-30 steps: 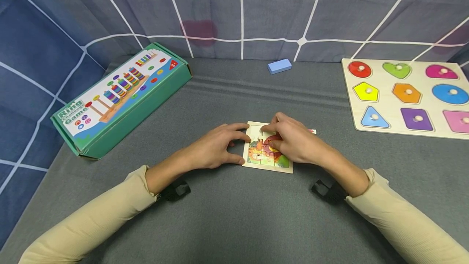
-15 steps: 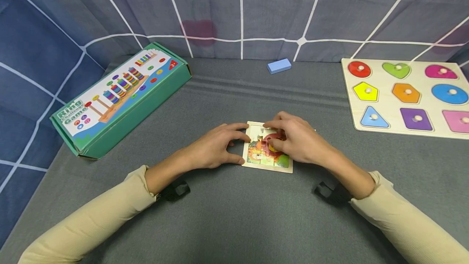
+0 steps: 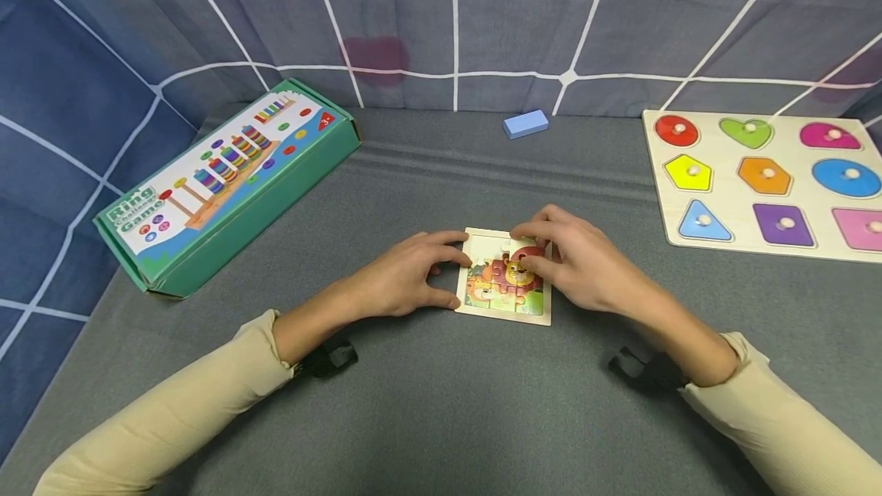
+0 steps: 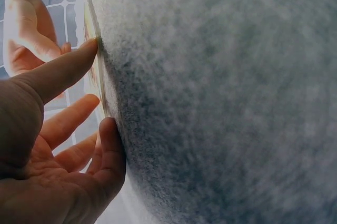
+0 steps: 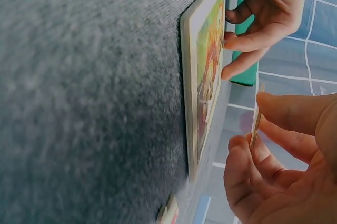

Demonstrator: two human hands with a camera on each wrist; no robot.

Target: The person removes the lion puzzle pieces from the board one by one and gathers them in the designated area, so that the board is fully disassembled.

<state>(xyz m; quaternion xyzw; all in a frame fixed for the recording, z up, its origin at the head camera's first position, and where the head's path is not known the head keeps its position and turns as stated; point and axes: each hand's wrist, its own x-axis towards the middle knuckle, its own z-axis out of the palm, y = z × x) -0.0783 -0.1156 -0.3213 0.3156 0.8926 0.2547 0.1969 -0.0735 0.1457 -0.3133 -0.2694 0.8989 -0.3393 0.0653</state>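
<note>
A small wooden jigsaw puzzle (image 3: 502, 318) with an animal picture lies on the grey cloth, bare wood showing in its upper left. My left hand (image 3: 408, 275) rests at its left edge, thumb at the lower corner and fingertips along the side; the left wrist view shows these fingers (image 4: 76, 110) mostly straight against the frame. Over the puzzle's right side, my right hand (image 3: 586, 262) pinches a thin puzzle piece (image 5: 256, 129), seen edge-on in the right wrist view, between thumb and fingers. That piece is above the board, its picture hidden.
Another loose puzzle piece (image 5: 169, 211) lies on the cloth beyond the board in the right wrist view. A green ring game box (image 3: 227, 186) stands at left, a blue block (image 3: 525, 125) at the back, and a wooden peg shape board (image 3: 730, 209) at right.
My right hand has drawn back to the right from the puzzle's upper left, uncovering more of the picture. The left hand and puzzle have stayed in place.
</note>
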